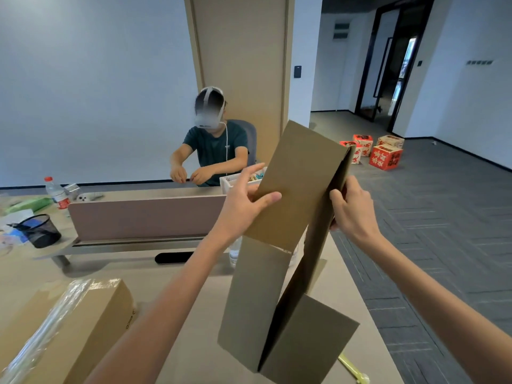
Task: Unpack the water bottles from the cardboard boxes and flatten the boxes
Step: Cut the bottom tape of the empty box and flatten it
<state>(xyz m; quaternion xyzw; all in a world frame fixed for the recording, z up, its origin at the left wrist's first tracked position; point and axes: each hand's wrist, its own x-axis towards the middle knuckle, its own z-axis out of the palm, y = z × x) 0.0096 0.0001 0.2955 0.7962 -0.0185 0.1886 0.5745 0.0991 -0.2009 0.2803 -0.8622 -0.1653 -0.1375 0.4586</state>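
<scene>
An emptied brown cardboard box (296, 189) stands tilted on end over the desk, nearly collapsed flat, its lower flaps splayed out. My left hand (243, 200) grips its left edge, thumb across the front panel. My right hand (350, 207) grips the right edge, fingers curled round it. A clear water bottle (234, 252) shows partly behind the box, mostly hidden. A second cardboard box (91, 320), sealed with clear tape, lies on the desk at the lower left.
The tan desk (171, 286) has a pink divider (146, 217); a person in a headset (213, 145) sits beyond it. A red-capped bottle (56, 194), black mesh cup (38, 231) and clutter sit far left. Red boxes (385, 156) stand on the floor at right. A yellow tool (354, 370) lies by the desk edge.
</scene>
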